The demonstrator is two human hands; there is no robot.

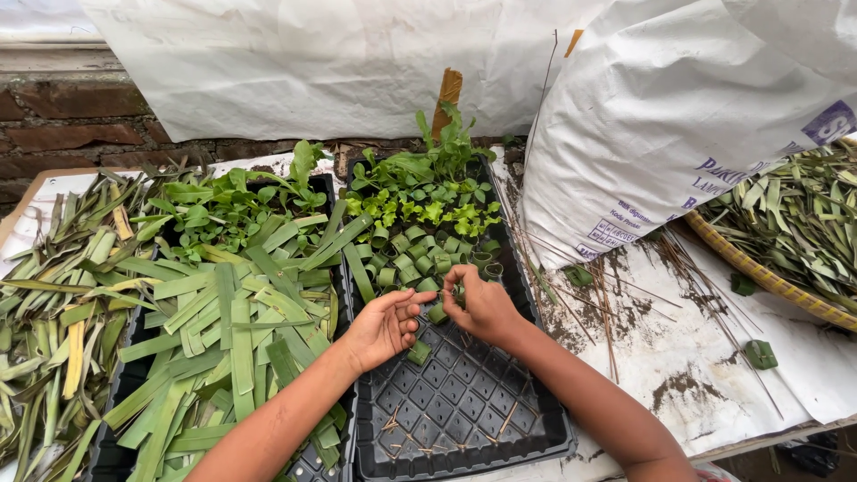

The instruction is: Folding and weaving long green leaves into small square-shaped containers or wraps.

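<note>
Head view: both hands meet over the black tray [464,419], near the middle of the picture. The right hand [486,308] has its fingers pinched narrow around a small rolled leaf cup [437,314], held just above the tray's cells; the left hand [382,328] lies palm up at its 9 o'clock, fingers loosely curled and touching the cup's side, holding nothing of its own that I can see. Another cup [420,352] lies tipped in a cell at 6 o'clock from the hands. At 12 o'clock stand the finished cups [415,259], packed touching, with seedlings [420,201] behind them. Cut leaf strips [232,330] are heaped on the tray at 9 o'clock, and thin sticks [607,312] lie on the surface at 3 o'clock. To do this well, I judge the roll should be kept tight while pinned, then seated upright in the cell just beside the last row, so it cannot spring open or tip.
</note>
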